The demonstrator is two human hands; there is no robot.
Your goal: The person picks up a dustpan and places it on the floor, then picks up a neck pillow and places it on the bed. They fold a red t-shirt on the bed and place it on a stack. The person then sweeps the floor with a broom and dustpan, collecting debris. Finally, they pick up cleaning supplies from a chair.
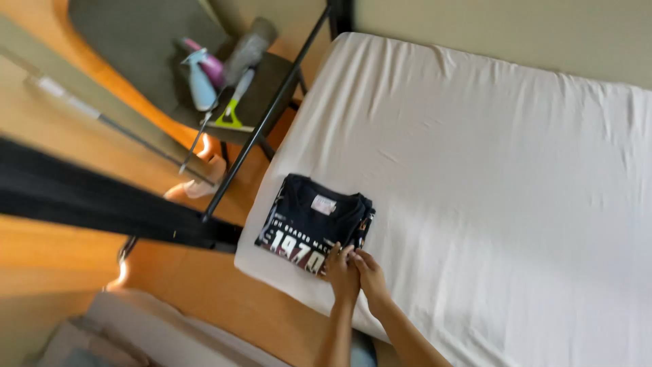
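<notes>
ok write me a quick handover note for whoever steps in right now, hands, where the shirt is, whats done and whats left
Left hand and right hand: side by side, fingertips on the near edge of the folded dark t-shirt; neither visibly grips it.
T-shirt: lies near the corner of the white mattress, beside the black bed frame.
Done: the shirt is folded into a compact rectangle, print and neck label facing up.
Left: the hands have not let go of the shirt; no other clothes in view.
Off the bed: spray bottles on a dark surface.

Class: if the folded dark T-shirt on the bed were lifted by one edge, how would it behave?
The folded T-shirt is soft cloth, so it would probably droop and unfold. It looks light. On the white sheet it would likely drag, not glide.
</notes>
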